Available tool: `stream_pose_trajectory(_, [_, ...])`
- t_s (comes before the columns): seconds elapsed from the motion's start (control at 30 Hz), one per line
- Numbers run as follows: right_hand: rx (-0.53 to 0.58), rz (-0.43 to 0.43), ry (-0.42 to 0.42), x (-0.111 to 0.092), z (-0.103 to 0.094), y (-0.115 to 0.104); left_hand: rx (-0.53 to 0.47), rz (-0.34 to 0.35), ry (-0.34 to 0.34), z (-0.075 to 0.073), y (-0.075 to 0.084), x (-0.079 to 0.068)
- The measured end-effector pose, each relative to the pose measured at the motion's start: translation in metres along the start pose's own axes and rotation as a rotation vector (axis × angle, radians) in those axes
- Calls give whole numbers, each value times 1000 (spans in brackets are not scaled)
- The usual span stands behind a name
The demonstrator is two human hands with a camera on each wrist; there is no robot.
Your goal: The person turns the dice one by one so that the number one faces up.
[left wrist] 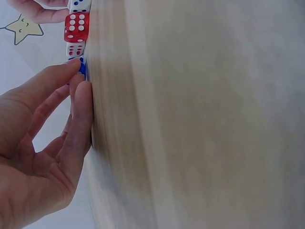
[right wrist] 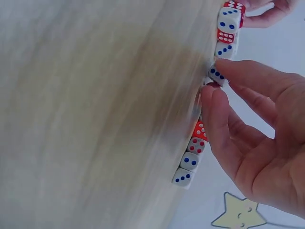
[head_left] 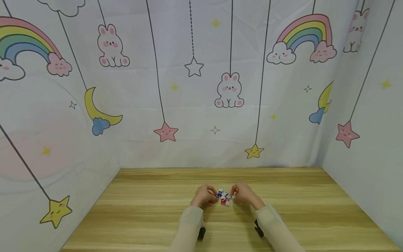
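Observation:
Small dice sit in a cluster on the wooden table, among them a red die [head_left: 223,201] at the near side. My left hand [head_left: 204,195] is at the cluster's left edge, pinching a blue die [left wrist: 83,67] between thumb and fingertips. Opposite it, my right hand [head_left: 244,193] pinches a white die [right wrist: 217,74] with blue dots. Beside the left fingertips, the left wrist view shows a white die [left wrist: 75,49] with red dots and a larger red die with white dots. Part of the cluster is hidden behind the fingers.
A short row of dice [right wrist: 189,161], white and red, lies beyond the right hand in the right wrist view, mostly hidden in the head view. The wooden table [head_left: 151,210] meets a printed cloth backdrop [head_left: 195,105] at its far edge and at both sides.

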State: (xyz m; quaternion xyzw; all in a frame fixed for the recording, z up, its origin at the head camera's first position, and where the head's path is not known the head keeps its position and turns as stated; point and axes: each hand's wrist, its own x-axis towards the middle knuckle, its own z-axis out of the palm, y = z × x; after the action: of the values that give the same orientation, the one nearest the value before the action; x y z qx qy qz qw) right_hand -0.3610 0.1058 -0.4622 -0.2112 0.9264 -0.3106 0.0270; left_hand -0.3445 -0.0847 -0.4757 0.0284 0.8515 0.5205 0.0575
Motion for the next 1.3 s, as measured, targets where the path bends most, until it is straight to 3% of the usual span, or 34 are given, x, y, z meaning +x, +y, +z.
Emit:
stream_pose_trajectory(0.2, [148,21,7,-5,-3,3,5,-5,-3,-1,0,-1])
stream_pose_trajectory(0.5, [256,165,7,-10,3,6,11,5,2,0,-3,1])
stream_pose_trajectory(0.93, [257,237,-37,-10,1,3,5,4,2,0,-1,0])
stream_pose_trajectory(1.3, [262,205,-44,-11,-1,4,11,11,-2,0,-2,1])
